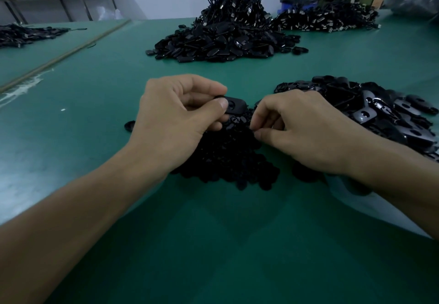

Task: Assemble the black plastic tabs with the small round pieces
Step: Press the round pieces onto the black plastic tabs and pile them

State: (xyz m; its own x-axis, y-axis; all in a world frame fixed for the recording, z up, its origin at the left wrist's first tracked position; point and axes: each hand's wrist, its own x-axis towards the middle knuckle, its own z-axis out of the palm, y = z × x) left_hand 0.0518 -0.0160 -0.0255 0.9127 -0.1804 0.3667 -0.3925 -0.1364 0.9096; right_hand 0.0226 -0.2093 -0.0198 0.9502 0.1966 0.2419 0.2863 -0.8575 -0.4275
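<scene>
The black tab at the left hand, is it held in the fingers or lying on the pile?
Held. The left hand pinches the black tab between thumb and fingers, above the pile of small round pieces.

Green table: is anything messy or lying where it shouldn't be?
A little. One black piece lies alone on the green table, apart from the pile of small round pieces, just left of the left hand. A tiny white scrap sits farther left, and whitish smears mark the table near its seam. Nothing looks broken.
</scene>
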